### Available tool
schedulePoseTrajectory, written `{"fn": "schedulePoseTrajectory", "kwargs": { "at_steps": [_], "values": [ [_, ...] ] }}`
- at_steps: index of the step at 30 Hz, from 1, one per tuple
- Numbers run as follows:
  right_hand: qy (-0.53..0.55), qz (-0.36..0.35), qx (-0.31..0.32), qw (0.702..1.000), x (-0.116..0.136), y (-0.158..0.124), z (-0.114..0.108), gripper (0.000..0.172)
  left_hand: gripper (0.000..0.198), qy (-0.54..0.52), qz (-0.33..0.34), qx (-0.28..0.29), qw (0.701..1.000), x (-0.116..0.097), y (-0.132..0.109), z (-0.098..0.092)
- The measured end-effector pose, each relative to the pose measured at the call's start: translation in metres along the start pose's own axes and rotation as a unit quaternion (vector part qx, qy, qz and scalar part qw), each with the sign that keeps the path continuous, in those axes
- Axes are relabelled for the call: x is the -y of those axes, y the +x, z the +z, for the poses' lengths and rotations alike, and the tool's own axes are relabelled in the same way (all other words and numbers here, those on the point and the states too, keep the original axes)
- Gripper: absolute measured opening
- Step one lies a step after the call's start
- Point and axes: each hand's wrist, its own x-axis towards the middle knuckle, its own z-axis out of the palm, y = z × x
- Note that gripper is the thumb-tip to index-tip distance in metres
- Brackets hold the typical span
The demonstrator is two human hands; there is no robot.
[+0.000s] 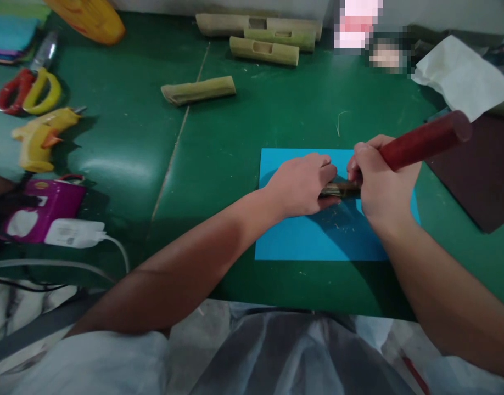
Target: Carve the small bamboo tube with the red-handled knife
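Observation:
A short brown bamboo piece (340, 190) lies over a sheet of blue paper (289, 241), with small shavings scattered just below it. My left hand (303, 184) is closed around the bamboo's left end and presses it down. In my right hand (386, 184) is a tool with a thick, round, dark red handle (427, 141), which slants up to the right. The tool's working end is hidden behind my fingers, right by the bamboo. The bamboo's right end is covered by the same hand.
Several cut bamboo tubes (264, 51) lie at the back, and one more (199, 90) sits nearer. On the left are scissors (42, 90), a yellow glue gun (42, 140) and a purple power strip (66, 200) with cables. A dark brown sheet (478, 175) and white paper (466, 77) lie right.

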Motion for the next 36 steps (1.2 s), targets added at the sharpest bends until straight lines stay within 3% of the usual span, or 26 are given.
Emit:
{"fn": "schedulePoseTrajectory", "kwargs": {
  "at_steps": [8,36],
  "values": [
    [-0.004,0.053,-0.019,0.998,-0.0041,0.0041,-0.0017,0.046,0.039,-0.012,-0.001,0.017,1.000,-0.0045,0.0001,-0.0059],
    [-0.006,0.048,-0.004,0.999,-0.0014,0.0043,-0.0009,0.041,0.037,-0.013,0.010,0.019,1.000,-0.0037,0.0011,-0.0061]
  ]
}}
